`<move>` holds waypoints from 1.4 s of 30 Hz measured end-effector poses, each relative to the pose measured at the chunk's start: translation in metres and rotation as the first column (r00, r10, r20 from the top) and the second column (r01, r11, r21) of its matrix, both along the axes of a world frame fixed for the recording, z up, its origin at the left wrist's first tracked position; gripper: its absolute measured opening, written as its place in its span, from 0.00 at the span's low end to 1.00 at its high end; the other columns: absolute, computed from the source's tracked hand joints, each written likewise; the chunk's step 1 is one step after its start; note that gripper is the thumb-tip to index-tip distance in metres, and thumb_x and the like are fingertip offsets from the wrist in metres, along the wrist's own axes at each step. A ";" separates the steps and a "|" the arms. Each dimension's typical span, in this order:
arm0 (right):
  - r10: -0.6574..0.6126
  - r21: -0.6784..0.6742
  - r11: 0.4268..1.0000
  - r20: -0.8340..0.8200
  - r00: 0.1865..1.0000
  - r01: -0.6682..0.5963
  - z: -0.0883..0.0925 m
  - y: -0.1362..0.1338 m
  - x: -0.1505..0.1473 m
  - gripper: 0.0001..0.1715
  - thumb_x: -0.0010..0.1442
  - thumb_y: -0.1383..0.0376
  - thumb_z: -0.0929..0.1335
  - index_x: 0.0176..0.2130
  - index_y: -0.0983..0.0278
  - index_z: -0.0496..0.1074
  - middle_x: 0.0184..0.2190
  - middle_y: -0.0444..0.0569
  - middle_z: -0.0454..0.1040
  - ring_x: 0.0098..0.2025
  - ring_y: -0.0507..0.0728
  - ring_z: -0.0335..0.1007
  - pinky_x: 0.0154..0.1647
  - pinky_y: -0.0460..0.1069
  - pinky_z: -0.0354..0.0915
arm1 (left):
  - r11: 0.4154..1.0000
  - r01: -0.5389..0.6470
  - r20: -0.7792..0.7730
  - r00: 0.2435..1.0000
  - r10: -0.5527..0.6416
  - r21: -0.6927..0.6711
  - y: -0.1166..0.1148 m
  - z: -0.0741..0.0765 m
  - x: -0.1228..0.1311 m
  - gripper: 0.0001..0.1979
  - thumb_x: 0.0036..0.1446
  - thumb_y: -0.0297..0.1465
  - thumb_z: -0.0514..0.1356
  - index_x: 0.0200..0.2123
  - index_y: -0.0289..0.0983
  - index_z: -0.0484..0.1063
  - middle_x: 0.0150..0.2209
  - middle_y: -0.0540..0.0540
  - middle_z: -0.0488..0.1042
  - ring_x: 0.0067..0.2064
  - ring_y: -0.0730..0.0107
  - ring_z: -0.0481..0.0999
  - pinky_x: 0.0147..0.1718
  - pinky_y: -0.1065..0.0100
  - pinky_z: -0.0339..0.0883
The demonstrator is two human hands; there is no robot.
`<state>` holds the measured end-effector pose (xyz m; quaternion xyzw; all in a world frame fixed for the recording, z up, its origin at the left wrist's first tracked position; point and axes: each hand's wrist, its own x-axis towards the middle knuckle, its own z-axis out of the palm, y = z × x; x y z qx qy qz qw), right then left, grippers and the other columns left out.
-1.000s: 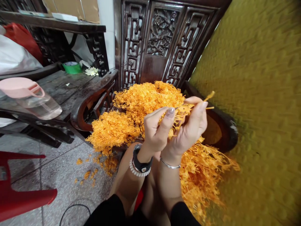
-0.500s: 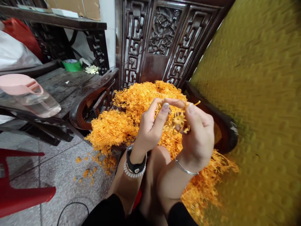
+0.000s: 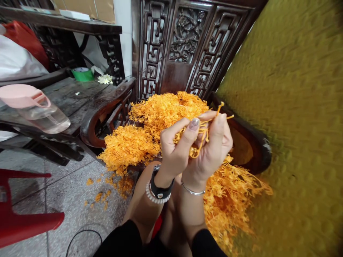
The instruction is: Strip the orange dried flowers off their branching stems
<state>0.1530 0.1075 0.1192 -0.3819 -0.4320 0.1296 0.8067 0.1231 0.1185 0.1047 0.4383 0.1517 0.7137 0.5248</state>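
Note:
Close together in front of my knees, my left hand point(image 3: 177, 150) and my right hand point(image 3: 210, 153) pinch a small orange plastic sprig point(image 3: 203, 137) with thin curled branches. My left thumb presses on its near side, and part of it is hidden in that palm. Two thin stem ends stick up past my right thumb and fingertips. Behind my hands, a big heap of similar orange sprigs point(image 3: 166, 107) lies on a dark carved wooden chair point(image 3: 175, 80). More orange sprigs point(image 3: 230, 200) lie below and to the right of my right wrist.
On the left, a dark wooden bench point(image 3: 64, 94) carries a clear bottle with a pink lid point(image 3: 43, 110) and a roll of green tape point(image 3: 83, 74). A red plastic stool point(image 3: 29, 228) stands on the floor, with loose orange bits point(image 3: 99, 196) nearby. A yellow-green padded surface point(image 3: 300, 125) fills the right side.
My right hand has moved left and turned, coming nearer my left hand. The sprig has turned too, and its stem ends now point up and right. My left hand has shifted slightly right.

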 end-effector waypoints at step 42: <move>0.388 -0.165 0.895 -0.169 0.906 -0.414 0.012 0.003 0.033 0.18 0.60 0.52 0.62 0.26 0.60 0.65 0.16 0.37 0.50 0.16 0.46 0.40 0.15 0.43 0.45 | 0.934 -0.068 -0.422 0.879 0.222 0.350 0.027 -0.015 -0.022 0.19 0.55 0.45 0.58 0.20 0.37 0.64 0.18 0.55 0.59 0.21 0.79 0.58 0.21 0.71 0.53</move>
